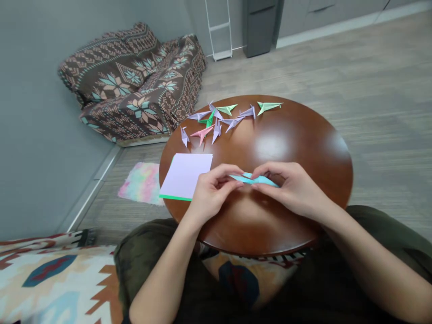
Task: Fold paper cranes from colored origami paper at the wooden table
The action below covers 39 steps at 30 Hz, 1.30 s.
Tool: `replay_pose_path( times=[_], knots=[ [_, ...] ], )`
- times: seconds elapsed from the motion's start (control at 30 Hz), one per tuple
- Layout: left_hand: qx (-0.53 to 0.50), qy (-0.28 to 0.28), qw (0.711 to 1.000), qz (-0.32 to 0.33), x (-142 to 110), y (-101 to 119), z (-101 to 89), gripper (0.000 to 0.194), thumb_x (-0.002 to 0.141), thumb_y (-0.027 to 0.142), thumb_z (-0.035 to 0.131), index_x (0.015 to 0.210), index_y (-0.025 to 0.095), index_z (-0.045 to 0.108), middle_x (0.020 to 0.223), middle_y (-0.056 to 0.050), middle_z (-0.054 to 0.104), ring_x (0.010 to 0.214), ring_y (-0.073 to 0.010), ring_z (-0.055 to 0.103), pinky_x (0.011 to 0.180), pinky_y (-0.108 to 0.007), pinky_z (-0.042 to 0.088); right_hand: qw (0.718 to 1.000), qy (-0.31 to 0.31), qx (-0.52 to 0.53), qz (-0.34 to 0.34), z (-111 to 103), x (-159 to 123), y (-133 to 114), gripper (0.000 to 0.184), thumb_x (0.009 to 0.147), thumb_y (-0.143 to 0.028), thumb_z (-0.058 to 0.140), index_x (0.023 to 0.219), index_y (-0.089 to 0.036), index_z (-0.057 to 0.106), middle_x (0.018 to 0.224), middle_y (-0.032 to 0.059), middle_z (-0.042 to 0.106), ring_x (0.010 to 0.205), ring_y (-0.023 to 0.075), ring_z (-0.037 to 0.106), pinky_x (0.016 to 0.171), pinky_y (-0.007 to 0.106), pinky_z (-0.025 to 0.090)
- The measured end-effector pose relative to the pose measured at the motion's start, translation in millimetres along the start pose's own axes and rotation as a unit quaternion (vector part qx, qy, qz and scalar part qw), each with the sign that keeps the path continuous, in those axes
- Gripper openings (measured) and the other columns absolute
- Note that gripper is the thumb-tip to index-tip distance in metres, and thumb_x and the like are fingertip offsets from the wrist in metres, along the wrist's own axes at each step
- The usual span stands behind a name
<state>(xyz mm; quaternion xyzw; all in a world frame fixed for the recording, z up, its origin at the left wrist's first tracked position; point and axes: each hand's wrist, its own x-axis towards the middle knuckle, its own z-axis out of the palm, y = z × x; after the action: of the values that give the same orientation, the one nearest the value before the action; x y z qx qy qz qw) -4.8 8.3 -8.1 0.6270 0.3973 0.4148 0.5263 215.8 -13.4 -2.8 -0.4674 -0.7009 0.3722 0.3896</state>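
Note:
Between my two hands is a light blue piece of folded origami paper [249, 178], long and narrow, held just above the table. My left hand [216, 186] pinches its left end between thumb and fingers. The thumb and index finger of my right hand [286, 184] grip the right part near the middle. To the left of my left hand lies a stack of square paper [187, 175], lilac on top with a green edge showing below. Beyond it several folded paper cranes lie together, among them a pink crane [203, 133], a dark green crane [209, 119] and lilac ones.
The round brown table [303, 139] has a glossy top. A light green crane [267, 107] lies apart toward its far edge. Behind stands a sofa with a patterned cover [141, 85]. A pastel fluffy rug [140, 182] is on the floor at left, and a white rack [220, 29] leans by the wall.

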Motion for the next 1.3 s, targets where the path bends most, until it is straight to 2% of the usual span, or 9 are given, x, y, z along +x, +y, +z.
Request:
replay_pose_path(
  times=[0.13, 0.37, 0.67, 0.93, 1.0, 1.1, 1.17, 1.23, 1.3],
  knots=[
    [0.068, -0.003, 0.998, 0.0, -1.3, -2.1, -3.4, 0.014, 0.088, 0.031, 0.079, 0.094, 0.018, 0.082, 0.092, -0.007, 0.083, 0.085, -0.0215, 0.079, 0.083, -0.03, 0.062, 1.0, -0.029, -0.004, 0.002, -2.4, 0.0, 0.0, 0.007, 0.09, -0.025, 0.071, 0.095, -0.02, 0.074, 0.08, 0.0004, 0.074, 0.068, 0.0159, 0.062, 0.064, 0.027, 0.045],
    [0.02, -0.007, 1.0, -0.017, -0.9, 0.0, -0.1, 0.013, 0.082, 0.025, 0.083, 0.089, 0.015, 0.081, 0.088, -0.006, 0.084, 0.08, -0.0183, 0.08, 0.078, -0.024, 0.064, 0.997, -0.044, -0.059, 0.017, 0.0, 6.1, -5.2, 0.014, 0.089, -0.029, 0.069, 0.083, -0.019, 0.077, 0.065, -0.0008, 0.069, 0.058, 0.0141, 0.054, 0.058, 0.027, 0.039],
    [0.003, -0.034, 0.997, -0.063, 4.5, 1.0, -14.6, 0.012, 0.076, 0.024, 0.087, 0.081, 0.015, 0.081, 0.087, -0.008, 0.084, 0.079, -0.0188, 0.08, 0.077, -0.025, 0.061, 0.993, -0.063, -0.099, 0.007, 1.7, 13.3, -13.0, 0.017, 0.083, -0.024, 0.064, 0.074, -0.017, 0.076, 0.057, -0.0022, 0.062, 0.053, 0.012, 0.049, 0.054, 0.026, 0.034],
    [-0.018, -0.058, 0.992, -0.11, 3.0, 4.1, -18.0, 0.014, 0.073, 0.023, 0.088, 0.076, 0.014, 0.078, 0.084, -0.01, 0.083, 0.076, -0.0188, 0.079, 0.073, -0.026, 0.06, 0.99, -0.086, -0.109, 0.017, 3.9, 14.9, -13.8, 0.017, 0.082, -0.024, 0.063, 0.075, -0.018, 0.077, 0.06, -0.0016, 0.065, 0.054, 0.0128, 0.049, 0.056, 0.027, 0.036],
    [-0.021, -0.039, 0.993, -0.11, 5.3, 3.3, -24.2, 0.015, 0.072, 0.023, 0.088, 0.075, 0.013, 0.077, 0.082, -0.01, 0.083, 0.075, -0.0187, 0.079, 0.073, -0.027, 0.06, 0.989, -0.087, -0.115, 0.021, 0.7, 14.5, -12.6, 0.017, 0.082, -0.024, 0.063, 0.075, -0.019, 0.077, 0.06, -0.0015, 0.066, 0.054, 0.0132, 0.05, 0.056, 0.028, 0.037],
    [-0.036, 0.067, 0.994, -0.077, 10.2, 1.1, -35.1, 0.022, 0.069, 0.024, 0.091, 0.072, 0.013, 0.073, 0.076, -0.007, 0.08, 0.07, -0.0172, 0.077, 0.075, -0.028, 0.061, 0.992, -0.059, -0.104, 0.031, -3.5, 14.4, -9.4, 0.014, 0.081, -0.025, 0.067, 0.071, -0.02, 0.076, 0.06, -0.0007, 0.067, 0.055, 0.0144, 0.053, 0.056, 0.028, 0.038],
    [-0.061, 0.124, 0.988, -0.061, 11.8, -0.6, -34.5, 0.027, 0.068, 0.027, 0.093, 0.073, 0.013, 0.07, 0.074, -0.005, 0.078, 0.07, -0.0161, 0.076, 0.076, -0.028, 0.061, 0.997, -0.007, -0.066, 0.042, -1.4, 15.2, -7.3, 0.014, 0.081, -0.028, 0.071, 0.072, -0.02, 0.076, 0.064, 0.0008, 0.071, 0.057, 0.0156, 0.058, 0.056, 0.029, 0.04],
    [-0.098, 0.121, 0.986, -0.06, 10.8, -2.3, -23.6, 0.03, 0.071, 0.033, 0.092, 0.079, 0.014, 0.07, 0.077, -0.005, 0.078, 0.073, -0.0158, 0.076, 0.076, -0.028, 0.061, 0.997, 0.06, -0.006, 0.053, 6.3, 15.9, -6.1, 0.015, 0.082, -0.033, 0.075, 0.077, -0.019, 0.078, 0.067, 0.0022, 0.074, 0.058, 0.0168, 0.063, 0.055, 0.028, 0.044],
    [-0.127, 0.062, 0.986, -0.088, 8.1, -4.2, -6.3, 0.034, 0.076, 0.041, 0.089, 0.09, 0.015, 0.072, 0.086, -0.006, 0.079, 0.079, -0.0183, 0.076, 0.075, -0.03, 0.062, 0.991, 0.103, 0.072, 0.045, 17.1, 15.6, -5.9, 0.014, 0.082, -0.034, 0.078, 0.082, -0.019, 0.079, 0.077, 0.0042, 0.08, 0.066, 0.0197, 0.072, 0.063, 0.029, 0.054]
  ],
)
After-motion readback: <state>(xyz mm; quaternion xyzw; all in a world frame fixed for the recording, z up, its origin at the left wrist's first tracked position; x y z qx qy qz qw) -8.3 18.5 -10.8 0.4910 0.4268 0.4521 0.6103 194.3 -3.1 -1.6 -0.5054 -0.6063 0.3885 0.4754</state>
